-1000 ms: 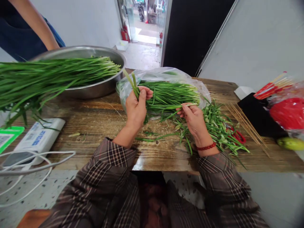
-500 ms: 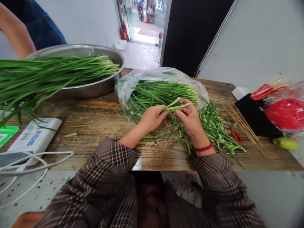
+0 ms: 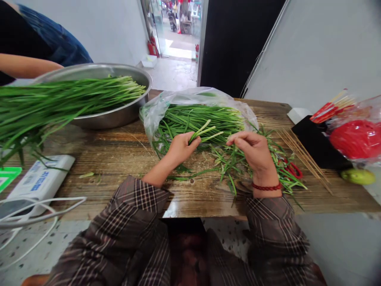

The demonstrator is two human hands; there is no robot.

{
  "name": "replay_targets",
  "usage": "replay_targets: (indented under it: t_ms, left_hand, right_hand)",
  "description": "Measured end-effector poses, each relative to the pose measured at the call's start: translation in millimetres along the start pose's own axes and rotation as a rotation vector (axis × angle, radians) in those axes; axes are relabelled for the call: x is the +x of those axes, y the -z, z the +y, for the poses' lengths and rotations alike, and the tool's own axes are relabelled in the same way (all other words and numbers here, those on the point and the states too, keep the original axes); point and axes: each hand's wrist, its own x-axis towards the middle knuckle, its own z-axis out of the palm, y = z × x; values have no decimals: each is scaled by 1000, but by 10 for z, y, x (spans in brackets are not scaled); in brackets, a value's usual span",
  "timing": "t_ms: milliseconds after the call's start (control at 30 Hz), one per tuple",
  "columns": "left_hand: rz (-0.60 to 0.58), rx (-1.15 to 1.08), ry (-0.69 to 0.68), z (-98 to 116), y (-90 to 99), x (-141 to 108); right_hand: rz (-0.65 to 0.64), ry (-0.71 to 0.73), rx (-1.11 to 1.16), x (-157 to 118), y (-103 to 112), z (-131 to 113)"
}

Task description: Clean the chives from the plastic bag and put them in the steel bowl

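My left hand (image 3: pixel 182 147) is closed round a few stalks of garlic chives (image 3: pixel 205 130), their pale ends fanning out to the right. Apart from them, my right hand (image 3: pixel 253 150) is pinched shut over the pile of loose leaf scraps (image 3: pixel 230 163); whatever is between its fingertips, if anything, is too small to make out. Behind both hands, a clear plastic bag (image 3: pixel 145 113) lies open round a thick bundle of garlic chives (image 3: pixel 193 117). Red-handled scissors (image 3: pixel 294 170) are partly buried in the scraps on the right.
A steel basin (image 3: pixel 110 121) heaped with long garlic chives (image 3: pixel 89 95) stands at the left, with another person's arm (image 3: pixel 29 65) behind it. Nearer are a white box (image 3: pixel 44 178) and cables (image 3: pixel 53 201). Wooden skewers (image 3: pixel 306 159), a black holder (image 3: pixel 315 143) and a green-yellow fruit (image 3: pixel 358 176) lie right.
My right hand has come away from the stalks and moved right and slightly down. My left hand keeps the stalks, now spread apart. The other person's arm has shifted behind the basin.
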Motion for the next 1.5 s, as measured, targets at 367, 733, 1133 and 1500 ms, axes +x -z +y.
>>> replay_targets:
  t_ms: [367, 733, 1133, 1500]
  left_hand:
    - [-77, 18, -83, 60, 7, -39]
    - [-29, 349, -362, 70, -48, -112]
    - [9, 547, -436, 23, -14, -127]
    - [43, 305, -299, 20, -65, -94]
  right_hand:
    - [-91, 237, -672, 48, -135, 128]
    - [142, -164, -206, 28, -412, 343]
    - [516, -141, -70, 119, -4, 321]
    - [-24, -238, 181, 71, -285, 291]
